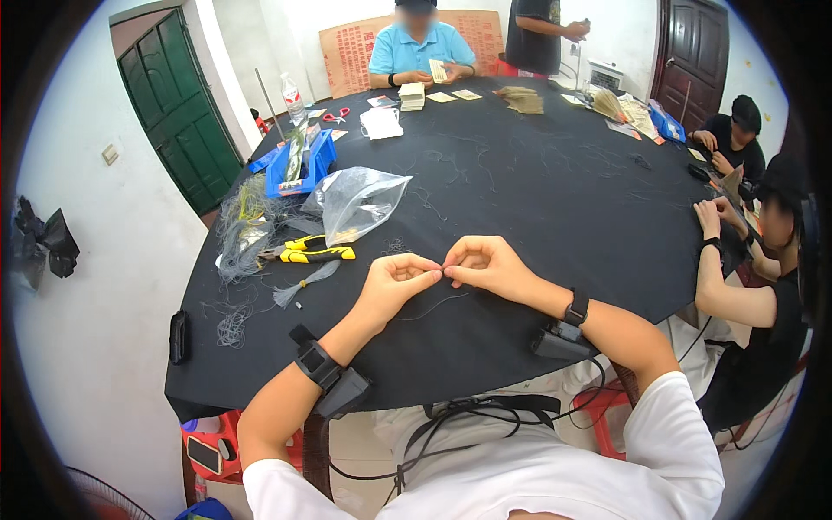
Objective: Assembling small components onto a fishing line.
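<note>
My left hand (400, 282) and my right hand (490, 267) meet fingertip to fingertip above the near part of the black-covered table (537, 212). Both are closed in a pinch, thumb against forefinger. Whatever sits between the fingertips is too small to make out. A thin grey thread (438, 307) curves just below the hands; whether it reaches the fingers is unclear. Left of my left hand lie a tied bundle of grey threads (305, 283) and yellow-and-black pliers (316, 250). Beyond them rests a clear plastic bag (360, 201).
A blue bin (303, 165) and a tangled heap of threads (247, 221) stand at the left. Red scissors (336, 115), a bottle (293, 97) and card stacks (412, 96) lie farther back. A person (421, 48) sits opposite; others work at the right.
</note>
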The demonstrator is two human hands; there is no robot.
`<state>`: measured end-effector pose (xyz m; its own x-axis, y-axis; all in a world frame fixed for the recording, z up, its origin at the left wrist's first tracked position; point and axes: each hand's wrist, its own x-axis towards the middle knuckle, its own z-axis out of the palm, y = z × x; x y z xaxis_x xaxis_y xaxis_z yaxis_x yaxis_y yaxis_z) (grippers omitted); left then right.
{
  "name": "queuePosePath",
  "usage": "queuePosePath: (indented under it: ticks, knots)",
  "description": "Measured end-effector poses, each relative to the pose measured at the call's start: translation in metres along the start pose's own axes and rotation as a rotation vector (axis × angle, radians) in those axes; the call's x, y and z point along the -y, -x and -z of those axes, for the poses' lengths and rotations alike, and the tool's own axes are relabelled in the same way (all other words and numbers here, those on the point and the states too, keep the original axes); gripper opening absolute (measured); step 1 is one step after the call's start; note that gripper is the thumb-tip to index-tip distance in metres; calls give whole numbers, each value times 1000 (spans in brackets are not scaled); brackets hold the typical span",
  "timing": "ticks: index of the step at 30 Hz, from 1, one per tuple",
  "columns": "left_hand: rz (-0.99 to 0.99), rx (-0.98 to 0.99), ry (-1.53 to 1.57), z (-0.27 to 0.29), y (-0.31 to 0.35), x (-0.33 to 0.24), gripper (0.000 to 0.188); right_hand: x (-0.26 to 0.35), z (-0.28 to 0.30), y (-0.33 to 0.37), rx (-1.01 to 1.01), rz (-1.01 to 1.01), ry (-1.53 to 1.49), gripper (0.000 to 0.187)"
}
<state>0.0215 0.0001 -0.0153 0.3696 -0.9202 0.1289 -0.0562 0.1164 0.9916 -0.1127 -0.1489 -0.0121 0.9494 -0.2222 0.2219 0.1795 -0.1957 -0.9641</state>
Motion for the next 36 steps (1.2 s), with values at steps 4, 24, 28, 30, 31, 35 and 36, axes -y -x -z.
queuePosePath:
  ticks: [4,24,28,30,31,35,36]
  knots:
    - [3,-6,-6,-1,3,0,16,-4,0,0,18,19,-10,8]
    - [17,28,-51,-5,2,-4,15,-1,0,2,-17,31,193,11]
    - [26,37,-25,-4,2,-5,15,0,-2,1,-31,22,242,11]
    - [30,37,-29,-4,3,-8,15,-2,-2,1,-29,37,227,11]
    - [43,34,-35,-4,3,-9,15,-3,-3,0,-29,51,210,11]
    - [41,51,-14,-2,1,-1,15,-5,-2,-1,-44,46,211,11]
    - [37,52,-13,-1,0,1,15,-4,-2,0,-30,40,226,8]
